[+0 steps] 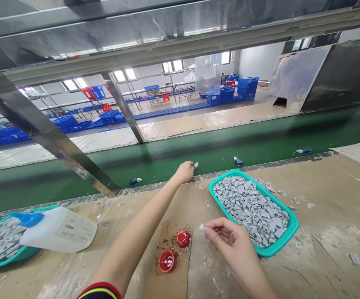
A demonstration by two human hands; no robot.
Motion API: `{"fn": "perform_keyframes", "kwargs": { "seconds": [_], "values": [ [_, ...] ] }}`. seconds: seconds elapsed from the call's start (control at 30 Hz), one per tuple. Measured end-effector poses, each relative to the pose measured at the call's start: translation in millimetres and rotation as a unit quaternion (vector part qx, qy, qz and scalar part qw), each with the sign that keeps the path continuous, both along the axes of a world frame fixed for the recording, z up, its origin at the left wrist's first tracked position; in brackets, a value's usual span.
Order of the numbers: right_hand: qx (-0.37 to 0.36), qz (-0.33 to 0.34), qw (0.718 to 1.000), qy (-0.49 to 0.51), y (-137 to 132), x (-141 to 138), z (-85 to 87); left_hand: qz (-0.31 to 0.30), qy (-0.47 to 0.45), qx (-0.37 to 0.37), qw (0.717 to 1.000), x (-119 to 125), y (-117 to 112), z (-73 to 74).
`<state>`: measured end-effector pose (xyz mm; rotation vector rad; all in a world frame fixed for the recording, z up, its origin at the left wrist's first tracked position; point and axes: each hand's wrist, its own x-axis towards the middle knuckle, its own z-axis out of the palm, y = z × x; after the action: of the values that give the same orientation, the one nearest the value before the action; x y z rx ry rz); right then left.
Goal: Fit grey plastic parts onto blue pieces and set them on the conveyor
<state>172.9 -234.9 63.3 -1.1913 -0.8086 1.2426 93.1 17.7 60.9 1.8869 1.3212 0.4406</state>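
Observation:
My left hand reaches out over the edge of the bench to the green conveyor belt, pinching a small pale piece at its fingertips. My right hand is above the bench, holding a small light grey tab between thumb and finger. Right beside that hand lies a teal tray heaped with grey tabs. Two small red cups with red residue stand between my forearms. Small blue-and-white parts lie on the belt.
A white plastic jug with a blue cap lies on a second teal tray of grey tabs at the left. Loose tabs dot the cardboard-covered bench. Steel frame bars slant above the belt, and blue crates stand far behind.

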Motion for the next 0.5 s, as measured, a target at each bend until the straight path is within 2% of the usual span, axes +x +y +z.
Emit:
{"fn": "perform_keyframes", "kwargs": {
  "seconds": [0.1,0.2,0.27,0.33,0.4,0.5],
  "values": [
    [0.003,0.009,1.0,-0.011,-1,-1,-0.7,0.0,-0.111,-0.033,0.993,-38,-41,15.8],
    [0.004,0.02,1.0,-0.016,-4,-2,0.5,0.015,-0.211,-0.063,0.975,-84,-94,29.8],
    [0.003,0.027,0.999,-0.02,-6,-3,1.4,0.066,-0.363,-0.163,0.915,-112,-131,36.4],
    [0.0,0.038,0.999,-0.026,-9,-5,1.0,0.126,-0.438,-0.219,0.863,-133,-164,40.2],
    [-0.004,0.052,0.998,-0.035,-12,-7,-1.0,0.18,-0.467,-0.235,0.833,-146,-191,41.1],
    [-0.017,0.071,0.996,-0.052,-15,-8,-4.8,0.232,-0.492,-0.23,0.807,-151,-222,38.5]
  ]
}}
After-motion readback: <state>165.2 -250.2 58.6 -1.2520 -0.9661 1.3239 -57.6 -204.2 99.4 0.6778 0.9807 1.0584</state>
